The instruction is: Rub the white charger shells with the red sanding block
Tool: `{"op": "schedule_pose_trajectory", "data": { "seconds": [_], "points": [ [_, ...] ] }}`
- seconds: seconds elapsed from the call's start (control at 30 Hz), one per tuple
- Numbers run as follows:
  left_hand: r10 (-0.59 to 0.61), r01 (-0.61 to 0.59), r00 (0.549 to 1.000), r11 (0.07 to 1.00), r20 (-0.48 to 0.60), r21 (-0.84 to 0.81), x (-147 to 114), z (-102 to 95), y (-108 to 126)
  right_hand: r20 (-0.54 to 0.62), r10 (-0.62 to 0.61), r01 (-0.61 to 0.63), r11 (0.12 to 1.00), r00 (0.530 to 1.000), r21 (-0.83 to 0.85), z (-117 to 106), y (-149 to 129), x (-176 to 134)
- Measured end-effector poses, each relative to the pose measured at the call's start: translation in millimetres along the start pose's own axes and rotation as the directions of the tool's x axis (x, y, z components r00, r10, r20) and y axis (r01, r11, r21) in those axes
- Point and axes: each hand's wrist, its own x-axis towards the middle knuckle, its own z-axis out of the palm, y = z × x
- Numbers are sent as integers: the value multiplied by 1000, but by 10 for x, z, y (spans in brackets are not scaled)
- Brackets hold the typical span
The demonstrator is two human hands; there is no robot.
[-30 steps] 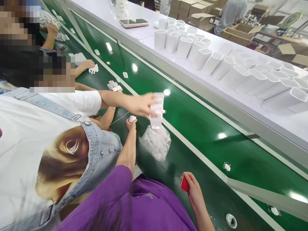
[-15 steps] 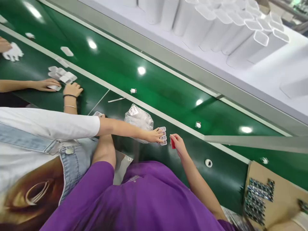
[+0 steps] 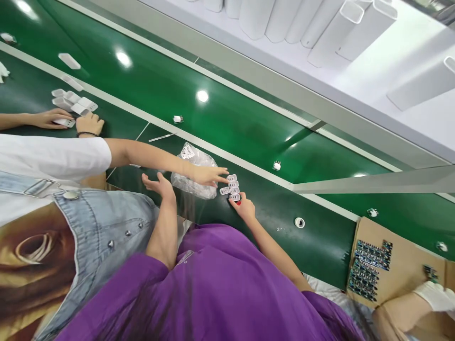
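My right hand (image 3: 244,208) is closed around a small red piece (image 3: 239,202), mostly hidden by the fingers. Its fingertips meet the lowest of several small white plastic housings with dark slots (image 3: 232,184), stacked in a short column on the dark green table. One more slotted white housing (image 3: 224,191) lies just left of the column. My left hand (image 3: 160,185) is held above the table edge, palm up and fingers apart, with nothing in it. A co-worker's hand (image 3: 209,175) reaches over a clear plastic bag (image 3: 194,188) and touches the upper housings.
White rectangular tubes (image 3: 341,28) stand on a shelf above. A green conveyor belt (image 3: 227,128) carries small parts. A tape roll (image 3: 299,222) lies to the right, near cardboard (image 3: 398,265) with circuit boards. Another person's hands hold a white housing (image 3: 64,122) at left.
My right hand has moved left with the red piece, up to the housings. My left hand has come into view. The housings now show their slotted faces, and one sits apart from the column.
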Motion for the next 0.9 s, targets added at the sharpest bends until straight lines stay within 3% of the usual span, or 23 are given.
{"op": "schedule_pose_trajectory", "data": {
  "seconds": [0.07, 0.17, 0.23, 0.3, 0.4, 0.47, 0.57, 0.7, 0.8, 0.9],
  "points": [
    [-37, 35, 980, 999, -196, -11, -195, -116, -116, 5, -37, 37, 999, 999, -2, -53, 52, -61],
    [-35, 28, 924, 999, -381, -26, -543, -16, -168, 32, -136, 135, 990, 990, 45, -251, 161, -261],
    [30, -56, 942, 996, -336, -70, -755, 168, -71, 36, -227, 222, 969, 973, 106, -423, 184, -432],
    [150, -172, 976, 975, -156, -141, -908, 357, 128, -18, -363, 359, 910, 932, 207, -594, 127, -596],
    [339, -305, 937, 912, 82, -275, -1000, 534, 528, -156, -529, 548, 764, 834, 342, -813, -57, -800],
    [416, -352, 906, 847, 83, -399, -996, 563, 777, -210, -574, 603, 680, 792, 416, -925, -166, -907],
    [419, -340, 908, 740, 1, -581, -976, 524, 1029, -231, -618, 610, 518, 751, 600, -1032, -224, -1025],
    [354, -231, 935, 625, 8, -745, -1001, 455, 1131, -239, -581, 497, 335, 778, 801, -1072, -197, -1094],
    [309, -209, 951, 658, 6, -723, -1023, 434, 1120, -239, -543, 435, 267, 805, 860, -1061, -187, -1117],
    [268, -179, 963, 705, 24, -686, -1024, 428, 1116, -272, -540, 460, 251, 797, 852, -1046, -190, -1155]
  ]
}}
